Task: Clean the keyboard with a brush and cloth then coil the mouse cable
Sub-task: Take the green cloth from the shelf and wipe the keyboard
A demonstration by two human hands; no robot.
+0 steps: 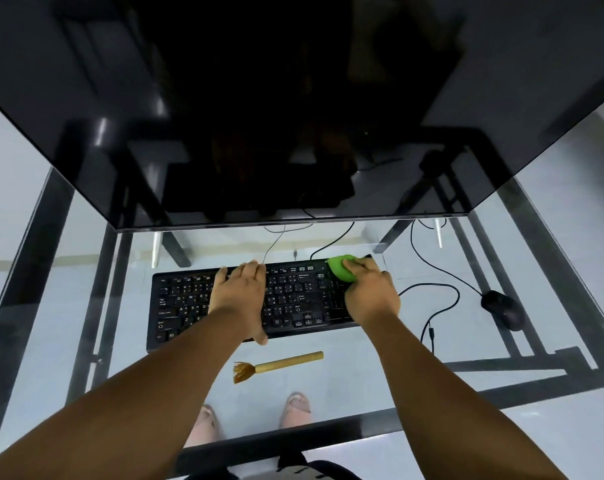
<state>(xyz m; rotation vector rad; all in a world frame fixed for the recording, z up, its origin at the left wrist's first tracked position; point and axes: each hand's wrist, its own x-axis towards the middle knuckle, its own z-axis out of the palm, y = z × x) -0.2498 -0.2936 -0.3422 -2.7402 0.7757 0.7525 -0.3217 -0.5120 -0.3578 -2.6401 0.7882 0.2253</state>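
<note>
A black keyboard (189,303) lies on the glass desk. My left hand (239,294) spans the keyboard's middle: its fingers reach over the far edge and its thumb hooks the near edge. My right hand (371,292) holds a bunched green cloth (340,268) against the keyboard's far right corner. A wooden brush (279,365) with brown bristles lies loose on the glass in front of the keyboard, bristles to the left. The black mouse (503,310) sits to the right, and its cable (432,296) loops loosely between it and the keyboard.
A large dark monitor (293,98) hangs over the far part of the desk. More cables (331,242) run behind the keyboard. The black frame of the glass desk (33,271) shows through the top, and my feet show beneath it.
</note>
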